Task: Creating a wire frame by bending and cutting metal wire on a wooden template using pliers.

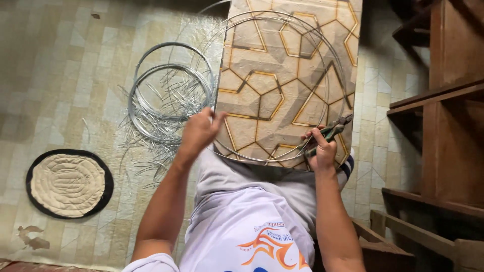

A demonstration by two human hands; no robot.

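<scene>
Two hands work one wire hoop (282, 85) lying on a patterned board (262, 116) across the person's lap. The left hand (199, 132) pinches the hoop's near-left arc; the right hand (322, 148) clenches green-handled pliers (330, 132) at the hoop's right arc. More wire coils (169, 93) and cut strands lie on the floor beside a round mat (69, 184). Risk: the springy hoop may slip the pinch and whip loose, should the pliers twist it.
</scene>
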